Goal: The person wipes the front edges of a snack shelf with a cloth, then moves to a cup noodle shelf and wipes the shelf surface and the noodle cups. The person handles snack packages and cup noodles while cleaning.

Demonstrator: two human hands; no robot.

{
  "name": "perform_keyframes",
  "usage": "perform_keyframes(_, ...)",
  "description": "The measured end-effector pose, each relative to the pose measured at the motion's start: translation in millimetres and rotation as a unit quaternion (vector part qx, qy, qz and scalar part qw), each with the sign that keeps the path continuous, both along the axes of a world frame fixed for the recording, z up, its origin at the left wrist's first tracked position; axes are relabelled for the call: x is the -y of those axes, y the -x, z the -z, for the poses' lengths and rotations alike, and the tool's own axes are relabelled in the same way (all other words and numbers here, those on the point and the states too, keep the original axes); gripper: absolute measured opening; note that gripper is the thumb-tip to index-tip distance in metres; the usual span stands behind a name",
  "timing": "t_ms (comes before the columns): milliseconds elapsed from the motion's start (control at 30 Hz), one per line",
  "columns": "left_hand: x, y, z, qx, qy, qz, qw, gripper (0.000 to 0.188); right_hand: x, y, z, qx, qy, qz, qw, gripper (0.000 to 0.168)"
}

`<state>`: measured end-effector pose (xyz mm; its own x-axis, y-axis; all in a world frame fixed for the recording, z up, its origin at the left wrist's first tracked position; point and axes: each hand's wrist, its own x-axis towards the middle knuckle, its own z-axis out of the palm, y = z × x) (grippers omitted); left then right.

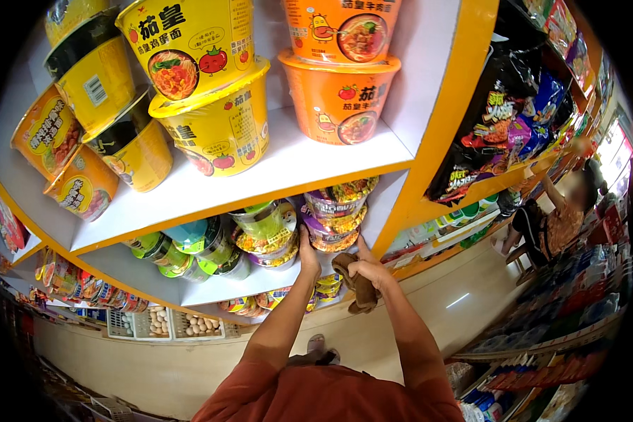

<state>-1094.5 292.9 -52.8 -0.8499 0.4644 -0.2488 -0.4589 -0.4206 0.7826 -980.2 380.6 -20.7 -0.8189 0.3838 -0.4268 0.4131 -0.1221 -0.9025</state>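
Observation:
On the lower white shelf stands a stack of purple and yellow instant noodle bowls (331, 224). My left hand (309, 252) lies along the left side of this stack, its fingertips partly hidden between it and the neighbouring bowls. A brown cloth (363, 282) hangs bunched in my right hand (370, 268), whose fingers reach up to the stack's lower right side. Green-lidded noodle cups (219, 253) and another stack of noodle bowls (268, 237) stand left of my left hand.
Above, the upper shelf (242, 179) holds yellow noodle tubs (216, 132) and orange noodle tubs (337, 100). An orange shelf upright (443, 105) rises at the right. Egg crates (171, 324) stand low at the left. Another person (562, 227) sits in the aisle at the far right.

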Motion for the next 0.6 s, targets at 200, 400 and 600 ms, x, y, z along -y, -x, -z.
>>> perform_keyframes(200,-9.1,16.7,34.9,0.01,-0.057,-0.019,0.998,0.05,-11.8,12.0,16.7,-0.006,-0.004,0.004,1.0,0.103)
perform_keyframes(400,-4.3,25.3,42.7,-0.006,-0.009,-0.01,1.0,0.05,-4.8,14.1,-12.9,0.003,0.006,-0.01,1.0,0.105)
perform_keyframes(600,-8.8,26.9,63.8,-0.015,-0.016,-0.021,1.0,0.049,-18.3,13.0,32.8,-0.008,-0.119,-0.027,0.992,0.1)
